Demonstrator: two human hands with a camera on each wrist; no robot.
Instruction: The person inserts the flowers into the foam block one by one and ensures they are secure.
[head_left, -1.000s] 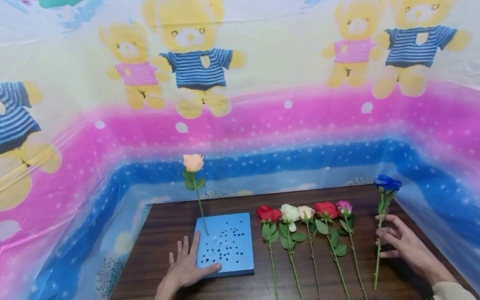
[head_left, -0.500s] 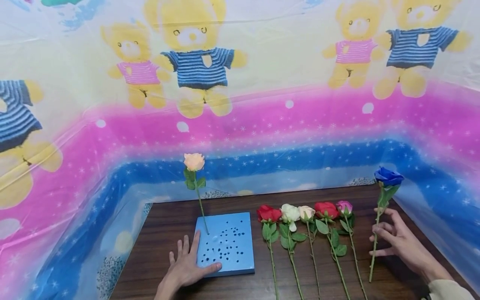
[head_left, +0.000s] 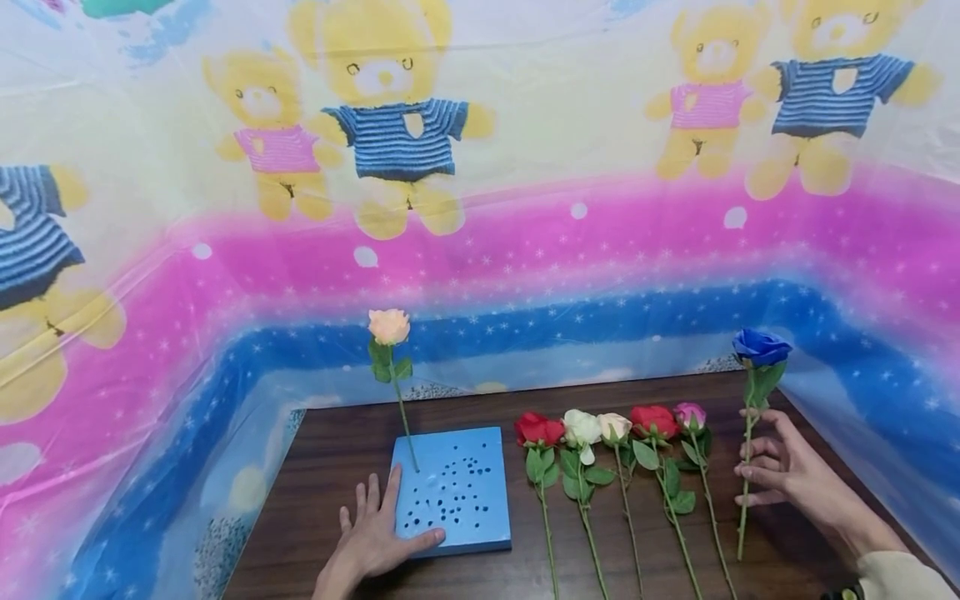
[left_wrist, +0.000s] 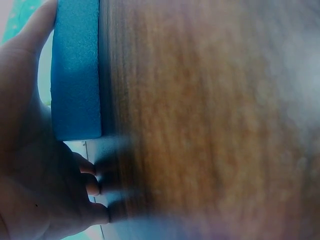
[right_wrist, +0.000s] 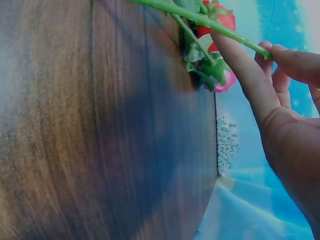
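On the right, my right hand [head_left: 802, 479] pinches the green stem [head_left: 746, 492] of an artificial blue rose [head_left: 762, 348], which stands nearly upright with its bloom above the fingers. The right wrist view shows the stem [right_wrist: 215, 25] running between thumb and fingers. My left hand [head_left: 375, 525] rests at the left front corner of a blue foam block [head_left: 487, 492] dotted with small holes, its thumb over the top and fingers spread along the side. A peach rose [head_left: 388, 327] stands in the block near its left edge. The left wrist view shows the block's side [left_wrist: 77, 75] against the palm.
Between the block and my right hand lies a row of artificial roses: red [head_left: 538, 429], white [head_left: 582, 427], cream [head_left: 613, 427], another red [head_left: 652, 422] and pink [head_left: 690, 415]. They rest on a dark wooden table [head_left: 337, 442]. A bear-printed curtain [head_left: 525, 275] hangs behind.
My right hand has shifted slightly left with the blue rose, whose bloom has risen and turned upright. The left hand and the foam block have stayed put.
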